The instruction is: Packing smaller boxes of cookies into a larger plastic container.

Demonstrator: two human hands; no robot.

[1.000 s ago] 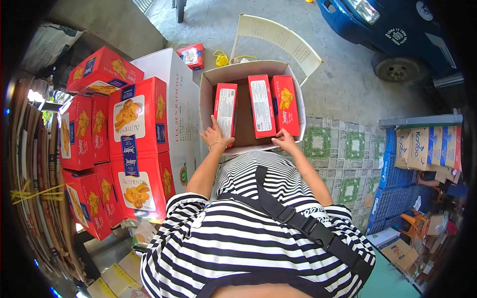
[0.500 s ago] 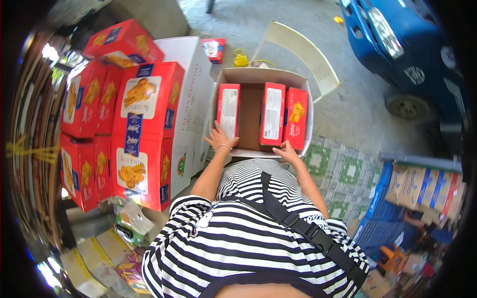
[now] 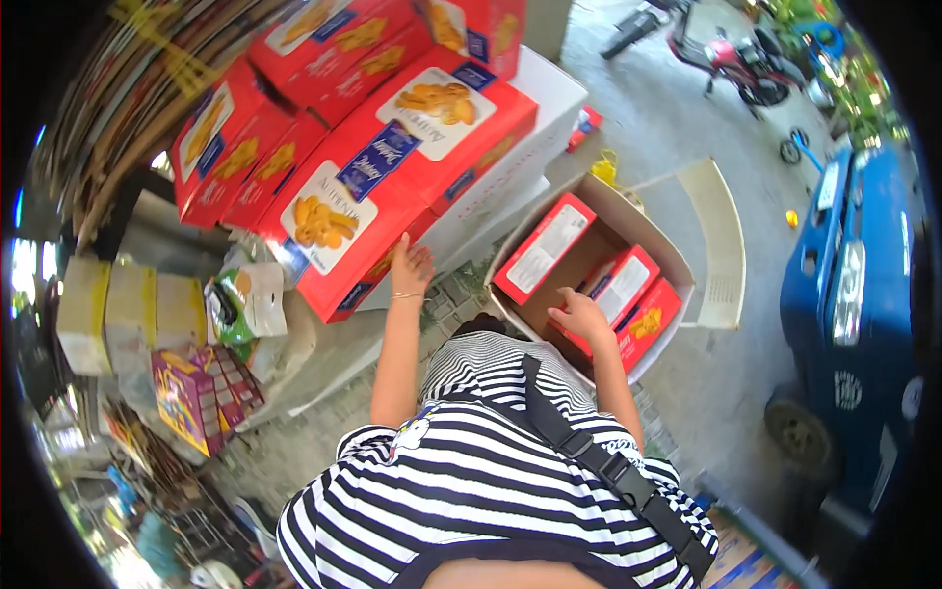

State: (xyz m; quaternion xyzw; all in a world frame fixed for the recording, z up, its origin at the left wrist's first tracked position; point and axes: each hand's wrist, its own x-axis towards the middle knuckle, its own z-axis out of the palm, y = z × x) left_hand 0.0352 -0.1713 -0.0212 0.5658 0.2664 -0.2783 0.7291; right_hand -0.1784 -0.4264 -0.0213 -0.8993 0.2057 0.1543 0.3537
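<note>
Concrete floor [image 3: 672,128], carton [image 3: 643,218] (three red boxes [image 3: 546,249]).

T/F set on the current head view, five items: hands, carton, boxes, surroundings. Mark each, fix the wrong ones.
1. Three red boxes are in the open carton. True.
2. The left hand is inside the carton. False: it is outside, by the stacked red boxes on the left.
3. The right hand is over the carton. True.
4. The vehicle at the right is yellow. False: it is blue.
5. The person's shirt is plain black. False: it has black and white stripes.
</note>
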